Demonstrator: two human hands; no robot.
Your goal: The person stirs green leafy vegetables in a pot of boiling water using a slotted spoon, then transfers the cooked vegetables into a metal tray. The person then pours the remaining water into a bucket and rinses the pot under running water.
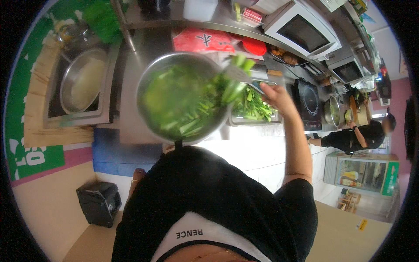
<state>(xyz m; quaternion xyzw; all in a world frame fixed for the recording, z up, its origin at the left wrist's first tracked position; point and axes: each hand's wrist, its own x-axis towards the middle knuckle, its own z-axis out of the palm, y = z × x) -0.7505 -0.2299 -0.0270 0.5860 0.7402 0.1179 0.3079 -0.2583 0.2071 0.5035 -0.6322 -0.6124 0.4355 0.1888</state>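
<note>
My right hand (pixel 275 96) grips the handle of a metal spatula or skimmer (pixel 237 73), blurred by motion. Leafy green vegetables (pixel 230 91) hang around its head at the right rim of a large steel pan (pixel 154 62). Inside the pan are more chopped greens (pixel 190 121), hazy as if in steam. Under my right hand, a rectangular tray (pixel 257 123) holds cut green stalks (pixel 252 106). My left hand (pixel 139 173) shows only in part beside my dark shirt, near a bracelet; its fingers are mostly hidden.
A sink (pixel 106 98) with a steel basin (pixel 65 85) lies left. Behind the pan are a red bag (pixel 203 41), a red lid (pixel 253 46) and a wooden-handled knife (pixel 274 72). Right are an induction cooker (pixel 308 101), a steel bowl (pixel 332 111) and a person (pixel 356 134). A microwave (pixel 302 29) sits above.
</note>
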